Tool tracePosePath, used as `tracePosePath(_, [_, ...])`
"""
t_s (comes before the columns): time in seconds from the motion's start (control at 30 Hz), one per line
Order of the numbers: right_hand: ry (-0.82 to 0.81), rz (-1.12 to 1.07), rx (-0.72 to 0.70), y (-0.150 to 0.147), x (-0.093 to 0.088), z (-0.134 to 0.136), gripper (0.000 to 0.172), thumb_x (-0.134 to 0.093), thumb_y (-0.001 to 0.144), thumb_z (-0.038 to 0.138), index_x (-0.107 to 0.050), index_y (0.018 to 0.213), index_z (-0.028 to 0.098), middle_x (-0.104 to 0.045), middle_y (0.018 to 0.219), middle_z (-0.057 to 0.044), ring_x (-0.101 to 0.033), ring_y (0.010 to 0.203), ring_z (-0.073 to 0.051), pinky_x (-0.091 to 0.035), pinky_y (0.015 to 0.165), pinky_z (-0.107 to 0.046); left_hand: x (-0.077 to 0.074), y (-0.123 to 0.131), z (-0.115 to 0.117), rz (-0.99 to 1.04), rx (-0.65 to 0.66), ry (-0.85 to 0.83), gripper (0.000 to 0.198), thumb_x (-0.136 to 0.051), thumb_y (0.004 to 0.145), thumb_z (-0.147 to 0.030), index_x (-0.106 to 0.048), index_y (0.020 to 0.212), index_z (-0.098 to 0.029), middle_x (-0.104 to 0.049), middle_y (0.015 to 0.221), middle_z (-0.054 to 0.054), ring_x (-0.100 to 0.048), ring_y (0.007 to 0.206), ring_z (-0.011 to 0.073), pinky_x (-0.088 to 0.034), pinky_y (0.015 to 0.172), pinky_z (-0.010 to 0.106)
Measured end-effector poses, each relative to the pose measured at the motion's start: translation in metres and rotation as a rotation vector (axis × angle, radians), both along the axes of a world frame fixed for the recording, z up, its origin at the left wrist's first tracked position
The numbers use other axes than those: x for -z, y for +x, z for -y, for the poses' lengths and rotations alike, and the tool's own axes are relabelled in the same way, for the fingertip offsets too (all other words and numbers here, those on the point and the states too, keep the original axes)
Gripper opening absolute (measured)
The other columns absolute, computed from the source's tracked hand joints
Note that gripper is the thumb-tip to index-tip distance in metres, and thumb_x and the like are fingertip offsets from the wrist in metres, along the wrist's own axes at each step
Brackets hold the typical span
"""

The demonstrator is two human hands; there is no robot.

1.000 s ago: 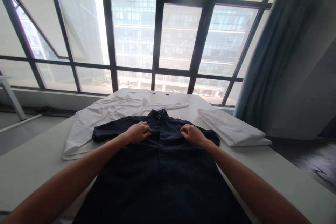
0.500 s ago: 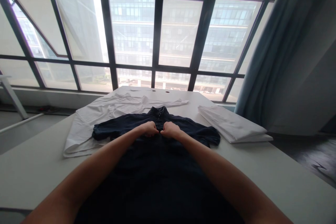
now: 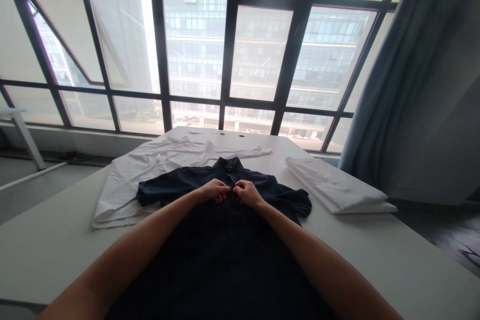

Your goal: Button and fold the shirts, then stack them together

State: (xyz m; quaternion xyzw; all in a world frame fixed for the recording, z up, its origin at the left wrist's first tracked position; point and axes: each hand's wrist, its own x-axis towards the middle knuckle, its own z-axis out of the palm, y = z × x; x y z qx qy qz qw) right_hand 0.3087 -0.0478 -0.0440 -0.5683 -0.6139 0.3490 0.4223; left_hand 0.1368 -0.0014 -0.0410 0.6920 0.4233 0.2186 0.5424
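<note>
1. I see the left hand (image 3: 214, 191) and right hand (image 3: 245, 192) side by side at frame centre, fingers curled tight, pinching the dark shirt (image 3: 225, 250) just under its collar.
2. The shirt lies flat on the surface (image 3: 375, 250), lower centre.
3. I judge this front-opening work calls for fine fingertip control.
4. The fingertips and any button are hidden, and the hem is cut off.

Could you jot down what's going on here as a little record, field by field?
place: white table before a big window, blue curtain at the right
hands: left hand and right hand side by side, fingers curled, pinching the dark shirt just below its collar
shirt: lying flat, collar pointing away from the person
nearby: white shirt spread out behind it; folded white cloth to the right
</note>
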Motion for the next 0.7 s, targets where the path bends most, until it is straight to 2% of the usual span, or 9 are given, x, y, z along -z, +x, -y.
tracePosePath(0.1, [0.050,-0.016,0.010,0.000,0.004,-0.001,0.005,-0.060,0.078,0.019,-0.064,0.080,0.016,-0.061,0.061,0.001,-0.058,0.048,-0.013,-0.045,0.042,-0.021,0.002,-0.002,0.001,-0.001,0.001,0.022,0.049,-0.075,0.068,-0.060,-0.061,0.069,-0.013,-0.058,0.054,-0.002,-0.051,0.045,0.0098,-0.036,0.047,0.023])
tracePosePath(0.3, [0.042,-0.005,-0.037,0.001,0.009,-0.002,0.012,-0.062,0.078,0.022,-0.070,0.082,0.014,-0.065,0.062,-0.001,-0.059,0.050,-0.013,-0.046,0.045,-0.022,0.005,-0.003,0.003,0.013,0.004,0.063,0.045,-0.072,0.073,-0.056,-0.063,0.075,-0.013,-0.059,0.055,-0.002,-0.052,0.044,0.0098,-0.037,0.046,0.022])
tracePosePath(0.5, [0.197,0.071,0.013,0.003,0.013,-0.001,0.022,-0.064,0.079,0.029,-0.073,0.088,0.012,-0.071,0.071,-0.005,-0.061,0.054,-0.014,-0.048,0.051,-0.024,0.008,0.001,0.006,-0.012,-0.059,0.098,0.038,-0.070,0.079,-0.049,-0.062,0.072,-0.013,-0.058,0.052,-0.003,-0.052,0.043,0.0097,-0.038,0.045,0.021])
tracePosePath(0.7, [0.101,0.055,-0.031,0.004,0.013,-0.003,0.019,-0.064,0.080,0.025,-0.075,0.089,0.012,-0.071,0.069,-0.004,-0.060,0.051,-0.013,-0.047,0.050,-0.023,0.006,0.001,0.009,-0.011,-0.057,0.091,0.035,-0.069,0.080,-0.046,-0.061,0.072,-0.013,-0.059,0.053,-0.003,-0.052,0.042,0.0084,-0.037,0.044,0.020])
